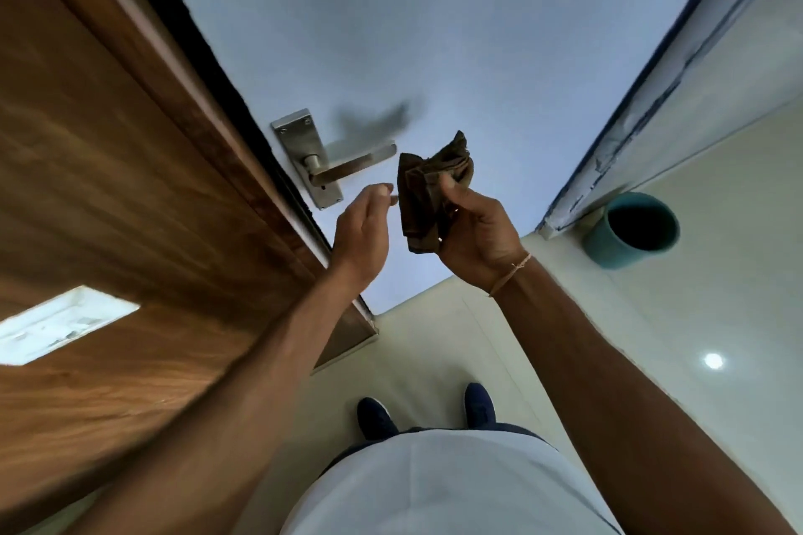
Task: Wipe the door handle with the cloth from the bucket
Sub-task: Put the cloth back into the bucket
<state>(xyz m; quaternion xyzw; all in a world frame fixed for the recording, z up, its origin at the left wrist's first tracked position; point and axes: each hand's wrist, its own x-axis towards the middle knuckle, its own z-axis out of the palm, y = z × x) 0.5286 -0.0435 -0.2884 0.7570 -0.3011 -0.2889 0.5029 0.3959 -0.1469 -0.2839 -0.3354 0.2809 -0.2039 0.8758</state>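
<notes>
A metal lever door handle (347,167) on a steel backplate is fixed to the pale blue door (391,35). My right hand (476,230) grips a crumpled brown cloth (428,191) just right of the lever's tip, a short gap away from it. My left hand (363,226) hovers below the lever with fingers loosely apart, holding nothing, close to the cloth's left edge. A teal bucket (632,230) stands on the floor at the right, by the door frame.
A brown wooden door leaf (108,187) with a small glass pane fills the left side. Pale glossy floor tiles (652,339) spread below, with my dark blue shoes (428,408) on them. A white-and-blue frame edge (630,135) runs along the right.
</notes>
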